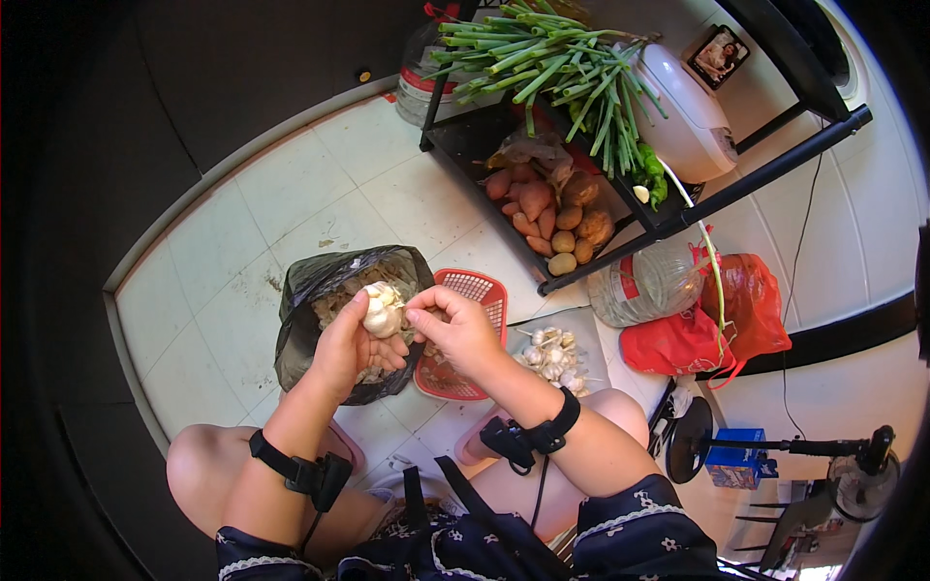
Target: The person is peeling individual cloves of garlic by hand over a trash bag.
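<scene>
A whole white garlic bulb [383,311] rests in my left hand [338,352], held between thumb and fingers. My right hand [461,330] pinches thumb and forefinger together at the bulb's right side; whatever lies between those fingertips is too small to make out. Below the bulb, a black plastic bag [296,327] stands wide at the mouth, with dry garlic skins inside. A red plastic basket [476,282] sits beside the bag, partly covered by my right hand. Several more garlic bulbs [552,359] lie in a heap to the basket's right.
A black metal shelf [483,200] bears green onions [552,58], a rice cooker [683,116], green peppers [654,174], sweet potatoes [534,200] and potatoes [565,243]. Near its foot are a clear plastic bottle [647,287] and red bags [752,305]. A fan [864,479] appears at right.
</scene>
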Tool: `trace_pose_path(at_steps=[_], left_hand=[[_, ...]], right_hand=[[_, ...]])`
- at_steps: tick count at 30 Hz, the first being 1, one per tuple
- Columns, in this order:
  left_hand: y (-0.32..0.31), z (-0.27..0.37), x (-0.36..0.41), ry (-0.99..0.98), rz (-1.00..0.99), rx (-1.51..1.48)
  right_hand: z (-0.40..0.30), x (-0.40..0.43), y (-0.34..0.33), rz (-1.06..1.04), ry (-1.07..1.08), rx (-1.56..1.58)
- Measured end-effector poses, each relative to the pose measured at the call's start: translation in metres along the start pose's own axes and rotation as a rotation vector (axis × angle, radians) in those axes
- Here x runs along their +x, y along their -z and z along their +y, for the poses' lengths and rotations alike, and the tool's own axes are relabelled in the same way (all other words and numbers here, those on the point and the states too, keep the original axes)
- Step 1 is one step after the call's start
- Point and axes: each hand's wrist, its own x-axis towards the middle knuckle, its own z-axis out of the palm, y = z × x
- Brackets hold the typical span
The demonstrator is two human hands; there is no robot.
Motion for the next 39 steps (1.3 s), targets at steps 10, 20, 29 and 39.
trace_pose_path(at_steps=[10,20,29,39], left_hand=[[0.001,-0.007,0.001,0.006,0.019,-0.013],[-0.006,-0.010,0.002,-0.074,0.056,0.159],[-0.015,-0.006,0.001,-0.200,0.081,0.216],[-0.004,-0.006,0.007,-0.227,0.213,0.260]], right_hand=[[-0.007,-0.005,-0.005,-0.041,0.145,-0.267],[-0.005,-0.002,-0.002,0.016,0.114,-0.233],[0.008,0.003,0.000,-0.062,-0.006,0.205],[-0.003,-0.007,-0.004,-0.165,-0.122,-0.051]])
